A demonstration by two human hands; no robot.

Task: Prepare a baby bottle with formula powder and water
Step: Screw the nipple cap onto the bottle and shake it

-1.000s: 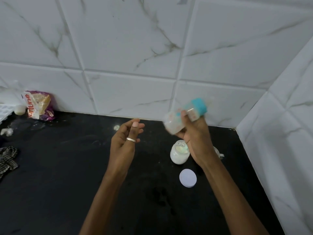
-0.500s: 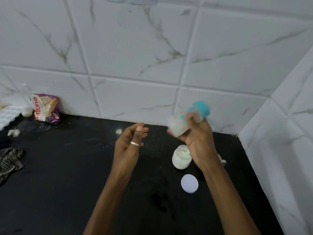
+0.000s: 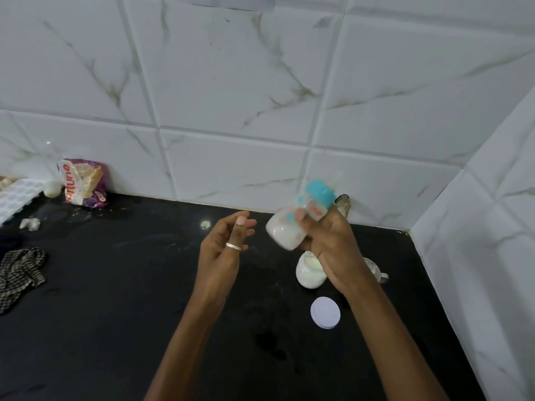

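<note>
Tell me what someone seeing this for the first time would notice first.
The baby bottle, teal-capped and milky white inside, stands out first, tilted in the right hand above the black counter. Below it sits an open jar of white powder, a round white lid lying nearer the camera.

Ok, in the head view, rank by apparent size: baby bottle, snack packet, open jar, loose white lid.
1. baby bottle, though held nearer the camera.
2. snack packet.
3. open jar and white lid: alike; the right hand hides part of the jar.
</note>
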